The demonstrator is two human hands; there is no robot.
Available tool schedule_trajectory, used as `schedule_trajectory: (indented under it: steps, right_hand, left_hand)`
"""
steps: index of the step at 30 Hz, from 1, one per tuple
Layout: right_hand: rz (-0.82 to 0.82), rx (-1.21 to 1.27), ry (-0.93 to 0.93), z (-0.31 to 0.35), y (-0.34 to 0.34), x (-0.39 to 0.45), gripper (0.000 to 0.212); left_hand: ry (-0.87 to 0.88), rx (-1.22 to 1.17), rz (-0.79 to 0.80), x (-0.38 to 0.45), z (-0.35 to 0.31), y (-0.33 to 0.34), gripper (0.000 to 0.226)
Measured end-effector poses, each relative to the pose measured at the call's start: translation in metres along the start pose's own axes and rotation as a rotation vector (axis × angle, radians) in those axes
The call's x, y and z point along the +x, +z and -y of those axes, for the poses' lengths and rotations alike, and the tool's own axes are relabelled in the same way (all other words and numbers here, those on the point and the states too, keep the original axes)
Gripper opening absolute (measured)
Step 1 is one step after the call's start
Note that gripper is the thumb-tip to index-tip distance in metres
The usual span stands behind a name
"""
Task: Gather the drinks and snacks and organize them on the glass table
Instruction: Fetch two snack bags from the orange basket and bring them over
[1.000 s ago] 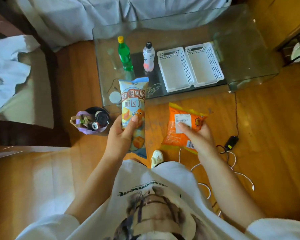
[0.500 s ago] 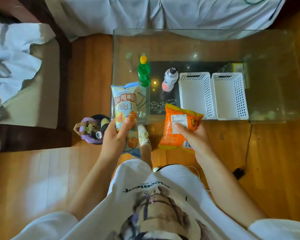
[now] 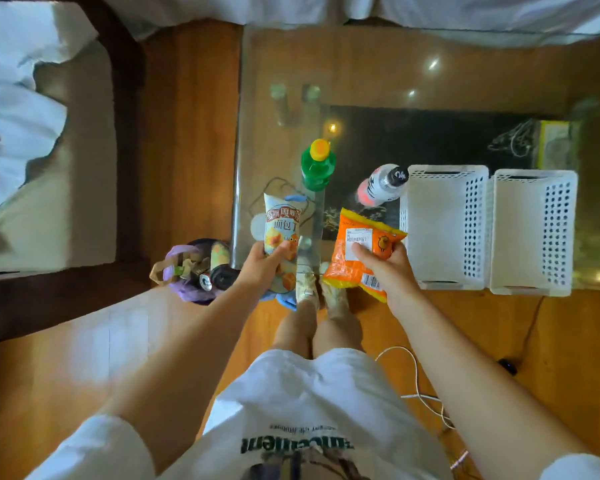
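Note:
My left hand (image 3: 261,267) grips a tall blue and cream snack bag (image 3: 282,226) upright over the near left corner of the glass table (image 3: 413,74). An orange snack bag (image 3: 359,251) is held in my right hand (image 3: 385,270) at the table's near edge. On the glass stand a green bottle with a yellow cap (image 3: 317,166) and a white bottle with a black cap (image 3: 383,185). Two empty white baskets (image 3: 487,230) sit side by side to the right of the bottles.
A purple bag with cans and small items (image 3: 196,270) lies on the wooden floor left of the table. An armchair with white cloth (image 3: 32,133) stands at the left. White and black cables (image 3: 426,393) trail on the floor at the right. My feet are at the table edge.
I have stepped closer to the table. Both hands with their snack bags have moved forward, from over the floor to over the table's near edge.

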State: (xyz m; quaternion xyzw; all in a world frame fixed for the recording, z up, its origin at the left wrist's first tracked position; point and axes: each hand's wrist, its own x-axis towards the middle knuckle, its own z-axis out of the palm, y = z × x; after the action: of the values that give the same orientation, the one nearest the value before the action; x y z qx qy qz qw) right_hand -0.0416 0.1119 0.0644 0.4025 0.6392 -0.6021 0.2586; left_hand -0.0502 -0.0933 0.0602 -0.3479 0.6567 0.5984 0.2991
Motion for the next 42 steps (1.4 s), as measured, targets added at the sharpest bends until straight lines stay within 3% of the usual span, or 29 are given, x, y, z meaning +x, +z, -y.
schedule_trajectory:
  steps: [6, 10, 17, 22, 31, 38, 41, 42]
  right_hand:
    - [0.006, -0.087, 0.122, -0.019, 0.016, 0.083, 0.055]
    - [0.043, -0.13, 0.118, -0.026, 0.029, 0.123, 0.062]
    - [0.103, -0.269, 0.111, -0.034, 0.046, 0.164, 0.064]
    - [0.085, -0.348, 0.117, -0.035, 0.049, 0.171, 0.062]
    - [0.101, -0.339, 0.157, -0.037, 0.039, 0.175, 0.053]
    - [0.133, -0.329, 0.212, -0.029, 0.018, 0.158, 0.073]
    - [0.132, -0.39, 0.21, -0.021, 0.004, 0.138, 0.071]
    - [0.134, -0.404, 0.21, -0.016, -0.001, 0.13, 0.068]
  left_hand:
    - [-0.097, 0.023, -0.077, 0.075, 0.019, 0.008, 0.022]
    - [-0.173, 0.042, -0.091, 0.118, 0.032, 0.014, 0.009]
    - [-0.205, 0.201, -0.139, 0.158, 0.05, 0.022, 0.039]
    - [-0.197, 0.173, -0.146, 0.164, 0.053, 0.021, 0.027]
    - [-0.205, 0.189, -0.173, 0.165, 0.051, 0.024, 0.037]
    - [-0.228, 0.207, -0.239, 0.147, 0.057, 0.02, 0.05]
    - [-0.247, 0.14, -0.304, 0.124, 0.057, 0.015, 0.015]
    - [-0.246, 0.096, -0.306, 0.112, 0.057, 0.013, 0.021]
